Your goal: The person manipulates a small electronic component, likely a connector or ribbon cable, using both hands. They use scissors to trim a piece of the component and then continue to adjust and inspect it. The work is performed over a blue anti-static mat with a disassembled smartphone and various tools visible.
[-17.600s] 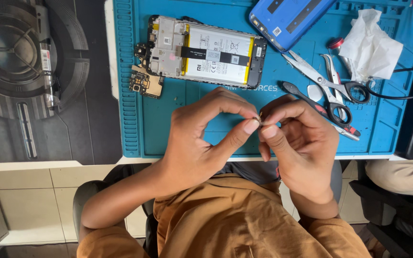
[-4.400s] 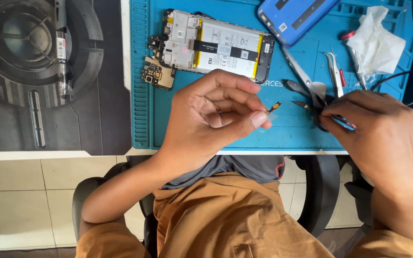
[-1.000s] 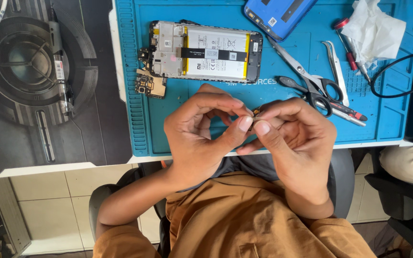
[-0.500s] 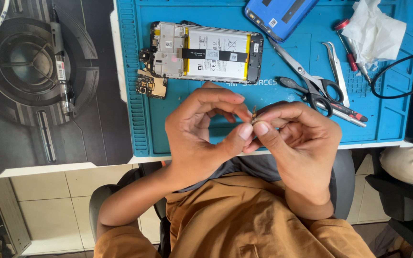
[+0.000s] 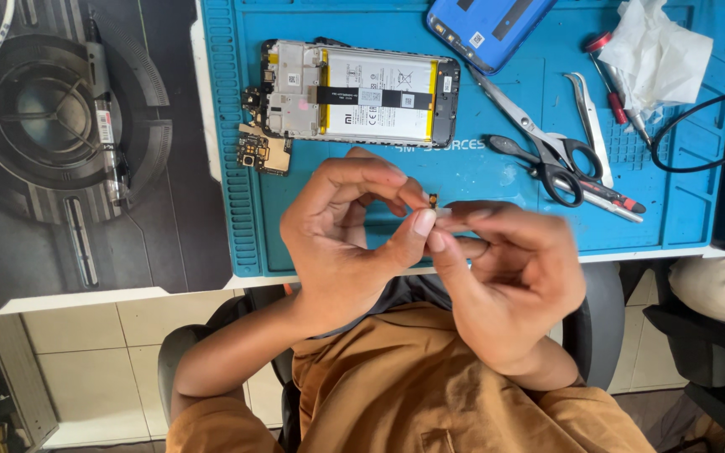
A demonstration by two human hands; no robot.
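My left hand [image 5: 341, 231] and my right hand [image 5: 509, 273] meet fingertip to fingertip over the near edge of the blue work mat [image 5: 480, 172]. Between the pinched fingers of both hands sits a tiny dark and gold phone part [image 5: 433, 201], mostly hidden by the fingertips. Behind the hands an opened phone [image 5: 361, 90] lies on the mat with its white battery and black ribbon cable showing. A small loose circuit board [image 5: 262, 153] lies just off the phone's left end.
A blue phone back cover [image 5: 484, 25] lies at the mat's far edge. Scissors [image 5: 547, 147], tweezers [image 5: 585, 101], a red-tipped screwdriver [image 5: 610, 84], crumpled tissue [image 5: 652, 54] and a black cable [image 5: 698, 117] sit right. A dark printed mat [image 5: 69, 143] covers the left.
Compared with a second ago, both hands stay pinched together on the small part with only slight finger shifts. Several seconds back the hands were apart, the right one by the scissors.
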